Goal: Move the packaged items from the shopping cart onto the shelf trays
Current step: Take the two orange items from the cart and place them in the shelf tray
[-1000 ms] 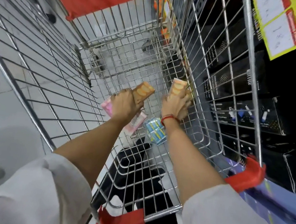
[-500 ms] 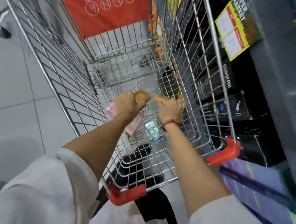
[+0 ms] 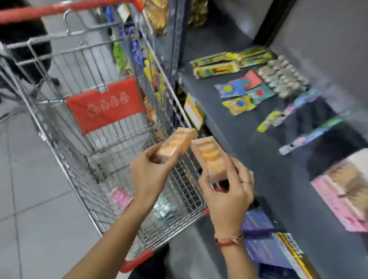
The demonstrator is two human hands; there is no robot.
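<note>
My left hand (image 3: 153,172) grips an orange box (image 3: 175,144) above the right rim of the wire shopping cart (image 3: 78,153). Beside it, my right hand (image 3: 227,192) grips a second orange box (image 3: 210,159), raised next to the front edge of the dark grey shelf (image 3: 259,149). The two boxes almost touch at their far ends. Down in the cart's basket lie a pink packet (image 3: 120,197) and a blue-green packet (image 3: 164,207), partly hidden by my left forearm.
On the shelf lie yellow-green packs (image 3: 220,68), small colourful packets (image 3: 243,93), long thin blister packs (image 3: 305,136) and a pink box (image 3: 358,192). Purple boxes (image 3: 265,243) fill the lower shelf. An office chair base (image 3: 0,120) stands left of the cart.
Both hands lifted out of the cart basket, each with an orange box, and came up to shelf height. My view swung up and right, onto the shelf.
</note>
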